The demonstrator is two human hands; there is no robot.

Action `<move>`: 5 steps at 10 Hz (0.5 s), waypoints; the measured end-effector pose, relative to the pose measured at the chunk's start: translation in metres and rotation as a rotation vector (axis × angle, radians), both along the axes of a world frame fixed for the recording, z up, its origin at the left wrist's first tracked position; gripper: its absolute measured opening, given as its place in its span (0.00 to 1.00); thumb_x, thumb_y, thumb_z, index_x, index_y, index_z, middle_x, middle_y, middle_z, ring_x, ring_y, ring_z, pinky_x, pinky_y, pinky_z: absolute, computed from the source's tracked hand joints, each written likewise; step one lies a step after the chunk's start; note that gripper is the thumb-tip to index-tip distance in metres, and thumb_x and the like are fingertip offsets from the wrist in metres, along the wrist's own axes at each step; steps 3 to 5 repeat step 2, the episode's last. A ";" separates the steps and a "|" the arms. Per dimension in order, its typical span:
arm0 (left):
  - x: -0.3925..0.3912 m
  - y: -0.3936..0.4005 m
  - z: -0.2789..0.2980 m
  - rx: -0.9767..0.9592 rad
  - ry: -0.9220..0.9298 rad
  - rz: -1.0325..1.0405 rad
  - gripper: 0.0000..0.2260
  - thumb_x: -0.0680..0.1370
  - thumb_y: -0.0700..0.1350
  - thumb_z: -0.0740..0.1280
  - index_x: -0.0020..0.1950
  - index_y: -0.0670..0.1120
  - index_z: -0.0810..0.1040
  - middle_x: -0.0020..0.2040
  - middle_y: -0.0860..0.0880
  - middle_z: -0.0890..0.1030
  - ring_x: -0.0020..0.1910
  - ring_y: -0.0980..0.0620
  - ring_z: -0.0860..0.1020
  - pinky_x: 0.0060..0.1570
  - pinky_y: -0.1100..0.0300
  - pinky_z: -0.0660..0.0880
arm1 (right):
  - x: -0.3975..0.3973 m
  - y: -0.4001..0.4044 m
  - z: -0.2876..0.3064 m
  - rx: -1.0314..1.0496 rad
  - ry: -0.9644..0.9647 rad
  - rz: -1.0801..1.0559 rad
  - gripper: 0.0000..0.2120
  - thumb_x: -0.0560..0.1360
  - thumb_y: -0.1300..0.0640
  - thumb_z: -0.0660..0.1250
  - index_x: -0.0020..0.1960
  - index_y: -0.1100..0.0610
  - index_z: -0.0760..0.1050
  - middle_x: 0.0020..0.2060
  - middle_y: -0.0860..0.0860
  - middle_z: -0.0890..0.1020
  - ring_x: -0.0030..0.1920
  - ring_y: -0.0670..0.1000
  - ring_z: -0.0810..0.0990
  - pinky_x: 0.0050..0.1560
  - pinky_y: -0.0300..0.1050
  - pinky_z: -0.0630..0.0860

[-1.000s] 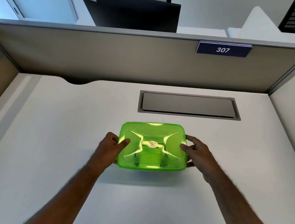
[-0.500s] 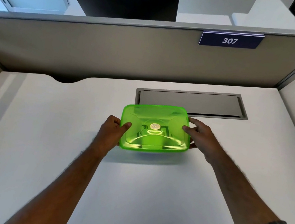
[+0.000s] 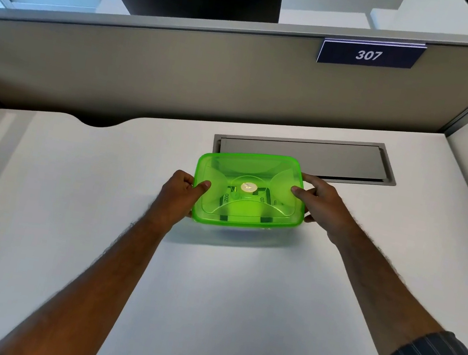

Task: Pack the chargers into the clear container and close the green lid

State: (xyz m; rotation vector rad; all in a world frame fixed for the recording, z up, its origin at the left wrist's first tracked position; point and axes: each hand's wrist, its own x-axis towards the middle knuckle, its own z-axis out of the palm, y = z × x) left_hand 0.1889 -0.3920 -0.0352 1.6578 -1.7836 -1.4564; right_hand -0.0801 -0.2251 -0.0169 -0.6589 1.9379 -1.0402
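Item: translucent bright-green plastic lid (image 3: 250,191), rectangular with rounded corners, moulded scallops and a small pale disc at its centre, sitting on the clear plastic container (image 3: 251,232), of which only a faint lower edge shows. Location: middle of the matte white surface (image 3: 221,299), just in front of the grey metal cable hatch (image 3: 307,155).

Contents: dark blocks with pale markings, seen dimly through the lid — presumably the chargers; number unclear.

Handling: 2 hands, well apart, 1 at each short end. Left hand (image 3: 180,196) clamps the left edge, thumb on top; right hand (image 3: 322,206) clamps the right edge, thumb on top, fingers round the side.

Step, by my reckoning: the closing stage. Whether the rim is fully seated cannot be told. Next move calls for even downward pressure round the edge — glossy, slightly flexible plastic, likely to snap.

Backdrop: beige fabric partition (image 3: 181,75) with a navy plate reading 307 (image 3: 369,55).
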 end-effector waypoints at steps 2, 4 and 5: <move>0.008 0.009 0.012 -0.055 -0.052 -0.044 0.19 0.79 0.57 0.71 0.60 0.44 0.74 0.44 0.49 0.78 0.42 0.48 0.79 0.45 0.44 0.83 | 0.011 0.005 0.003 -0.010 0.180 -0.079 0.20 0.78 0.48 0.70 0.66 0.54 0.72 0.40 0.52 0.76 0.38 0.51 0.76 0.39 0.46 0.74; 0.008 0.009 0.012 -0.055 -0.052 -0.044 0.19 0.79 0.57 0.71 0.60 0.44 0.74 0.44 0.49 0.78 0.42 0.48 0.79 0.45 0.44 0.83 | 0.011 0.005 0.003 -0.010 0.180 -0.079 0.20 0.78 0.48 0.70 0.66 0.54 0.72 0.40 0.52 0.76 0.38 0.51 0.76 0.39 0.46 0.74; 0.008 0.009 0.012 -0.055 -0.052 -0.044 0.19 0.79 0.57 0.71 0.60 0.44 0.74 0.44 0.49 0.78 0.42 0.48 0.79 0.45 0.44 0.83 | 0.011 0.005 0.003 -0.010 0.180 -0.079 0.20 0.78 0.48 0.70 0.66 0.54 0.72 0.40 0.52 0.76 0.38 0.51 0.76 0.39 0.46 0.74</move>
